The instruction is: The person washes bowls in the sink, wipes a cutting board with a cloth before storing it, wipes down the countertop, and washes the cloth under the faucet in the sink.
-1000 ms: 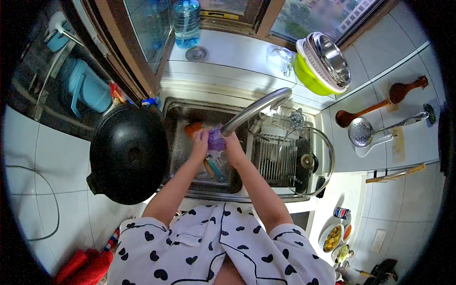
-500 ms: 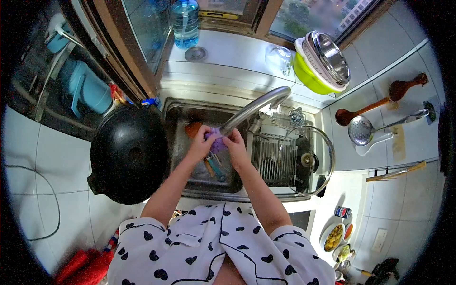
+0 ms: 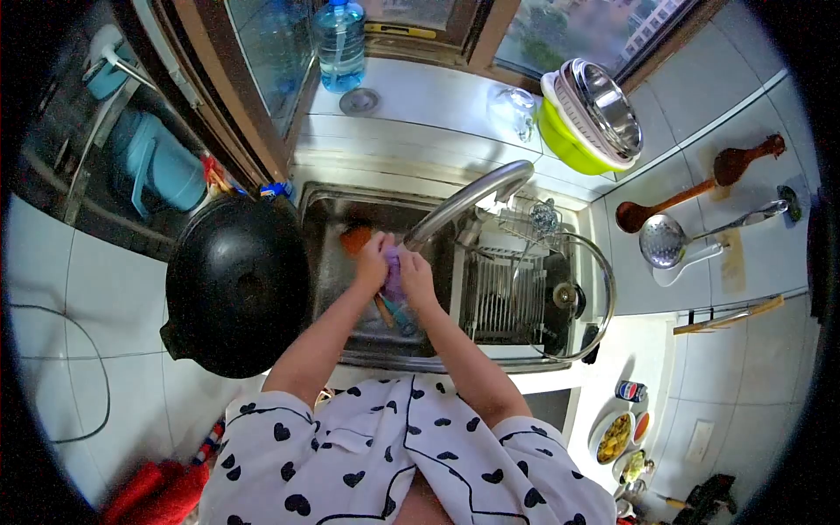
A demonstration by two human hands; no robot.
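Over the left basin of the steel sink (image 3: pixel 325 254), a bunched purple cloth (image 3: pixel 393 273) is between my two hands, just under the tip of the curved faucet (image 3: pixel 464 203). My left hand (image 3: pixel 374 264) is closed round its left side. The fingers of my right hand (image 3: pixel 416 278) grip the right side. An orange-brown object (image 3: pixel 354 239) lies in the basin beyond my left hand; its kind is unclear. Below the cloth lie a wooden handle (image 3: pixel 383 311) and a teal-handled utensil (image 3: pixel 402 320), partly hidden by my hands.
A large black wok (image 3: pixel 236 289) stands left of the sink. On the right are a dish rack (image 3: pixel 503 302) and a round glass lid (image 3: pixel 610 280). A green basin (image 3: pixel 569 140) with nested bowls sits on the ledge. Ladles hang on the right wall.
My hands have come closer together and slightly lower, and the purple cloth is squeezed into a narrower bunch between them. The sink's contents look unchanged.
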